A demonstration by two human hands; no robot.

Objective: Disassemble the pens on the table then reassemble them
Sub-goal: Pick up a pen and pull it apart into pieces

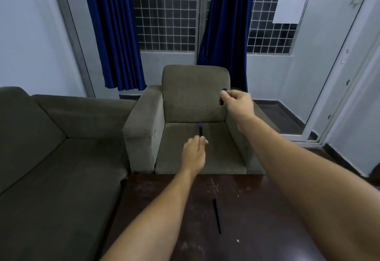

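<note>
Both arms are stretched out over the dark table (257, 209). My left hand (194, 150) grips a dark blue pen body (200, 129) that points up and away, its tip bare. My right hand (238, 101), raised higher and to the right, pinches the dark pen cap (222, 96) between its fingertips. The cap and the pen body are well apart. A second dark pen (217, 215) lies on the table between my forearms, pointing away from me.
A grey armchair (144, 121) stands just beyond the table's far edge. A grey sofa (51, 147) runs along the left side. Blue curtains (115, 30) and a gridded window are behind. A glass door (320, 106) is at the right.
</note>
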